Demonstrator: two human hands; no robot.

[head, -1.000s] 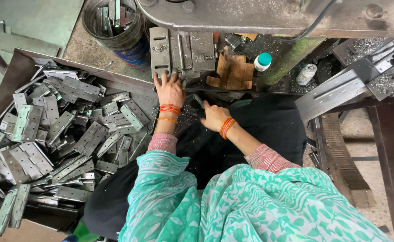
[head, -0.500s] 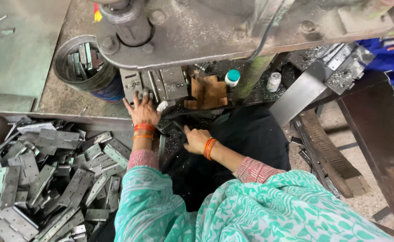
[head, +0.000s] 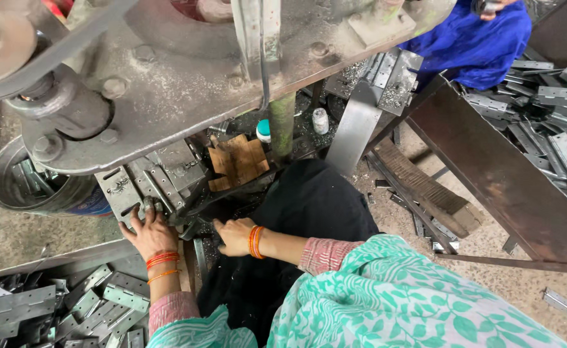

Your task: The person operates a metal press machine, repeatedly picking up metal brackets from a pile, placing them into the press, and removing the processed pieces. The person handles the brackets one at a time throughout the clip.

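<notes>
A gritty, speckled concrete floor (head: 489,283) spreads under flat daylight. A heavy grey cast-iron press frame (head: 186,71) fills the top. A rusty brown steel tray wall (head: 489,174) slants at right, beside a worn wooden plank (head: 425,190).

The left hand (head: 149,233) lies palm down with fingers spread and reaching forward, orange bangles around its wrist. The right hand (head: 234,236) sits just beside it, fingers curled loosely inward toward the left, with the forearm bare up to a pink cuff.
</notes>
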